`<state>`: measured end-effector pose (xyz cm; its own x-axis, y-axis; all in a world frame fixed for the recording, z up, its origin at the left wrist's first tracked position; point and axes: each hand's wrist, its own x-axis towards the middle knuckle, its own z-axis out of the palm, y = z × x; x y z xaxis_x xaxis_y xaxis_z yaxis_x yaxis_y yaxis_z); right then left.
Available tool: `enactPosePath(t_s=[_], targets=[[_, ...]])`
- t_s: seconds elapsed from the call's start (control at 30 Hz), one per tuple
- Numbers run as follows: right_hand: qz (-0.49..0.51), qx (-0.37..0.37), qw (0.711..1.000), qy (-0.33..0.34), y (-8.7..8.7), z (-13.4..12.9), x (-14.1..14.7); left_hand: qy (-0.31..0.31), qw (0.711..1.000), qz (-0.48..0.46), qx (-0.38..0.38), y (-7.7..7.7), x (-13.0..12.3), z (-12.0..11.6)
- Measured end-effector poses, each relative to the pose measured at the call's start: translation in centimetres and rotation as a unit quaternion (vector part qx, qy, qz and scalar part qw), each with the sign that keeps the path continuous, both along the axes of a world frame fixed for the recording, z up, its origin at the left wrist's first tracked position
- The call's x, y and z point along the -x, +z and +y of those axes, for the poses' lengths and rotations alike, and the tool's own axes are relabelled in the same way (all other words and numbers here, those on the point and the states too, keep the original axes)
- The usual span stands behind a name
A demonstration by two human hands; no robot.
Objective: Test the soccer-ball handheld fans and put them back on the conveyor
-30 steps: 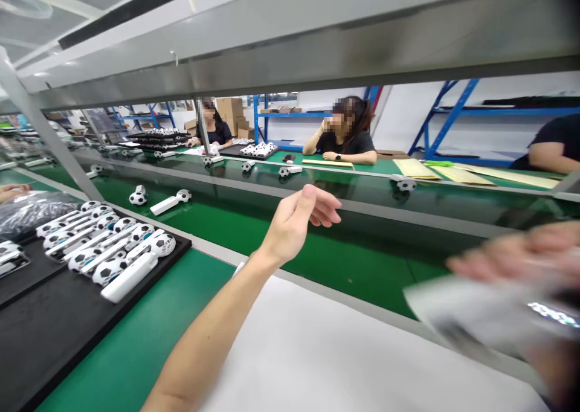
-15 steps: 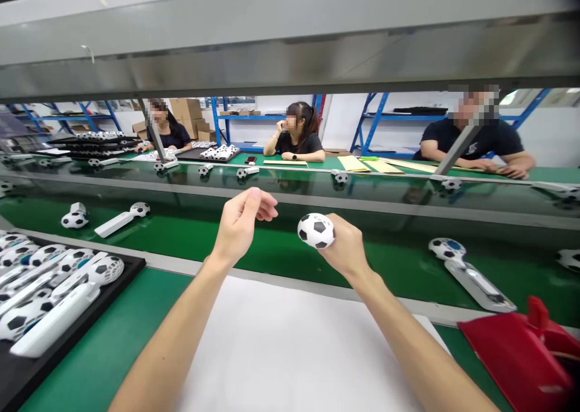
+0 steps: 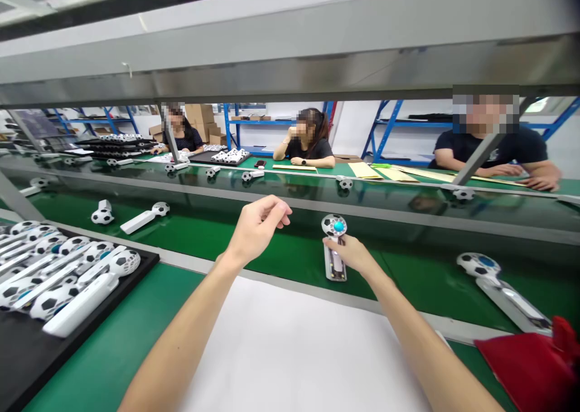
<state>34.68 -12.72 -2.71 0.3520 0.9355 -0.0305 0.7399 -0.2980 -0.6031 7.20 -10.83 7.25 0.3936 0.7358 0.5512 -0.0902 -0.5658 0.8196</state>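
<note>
My right hand [image 3: 353, 252] grips the handle of a small handheld fan [image 3: 335, 268] with a soccer-ball-patterned head. The fan points away from me over the green conveyor belt [image 3: 281, 258]. Its blue centre faces up, and the handle's inner parts are exposed. Whether it rests on the belt, I cannot tell. To the left, my left hand [image 3: 260, 228] hovers above the belt, fingers loosely bent and nothing visible in it. White paper [image 3: 294, 345] lies below my forearms.
On the left, a black tray [image 3: 97, 303] holds several fans. Other fans lie on the belt, one [image 3: 502, 288] at right with its handle exposed. A red cloth-like item [image 3: 521, 363] sits at lower right. Three people sit across the line, beneath a metal overhead beam [image 3: 290, 67].
My right hand has turned the fan from ball end towards me to blue centre up, lowering it over the belt. My left hand's fingers have curled slightly. The view has shifted left.
</note>
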Motion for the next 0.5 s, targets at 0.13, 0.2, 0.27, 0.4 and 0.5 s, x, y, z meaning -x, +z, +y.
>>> enactPosePath(t_s=[0.13,0.2,0.27,0.4,0.5], targets=[[-0.087,0.076,0.993,-0.021,-0.2,0.0,-0.3,0.012,0.999,0.032,-0.014,-0.2,-0.2,0.1],[-0.111,0.090,0.989,-0.023,-0.3,0.0,-0.3,0.021,0.998,0.047,-0.023,-0.1,-0.2,-0.1],[-0.125,0.090,0.988,-0.024,-0.3,0.1,-0.4,0.031,0.997,0.064,-0.032,0.3,0.1,-0.4],[-0.130,0.064,0.989,-0.027,-0.5,0.3,-1.7,0.055,0.993,0.074,-0.066,1.2,1.0,-0.7],[-0.128,0.001,0.991,-0.041,-0.2,0.6,-3.5,0.086,0.981,0.148,-0.093,0.8,1.8,0.4]])
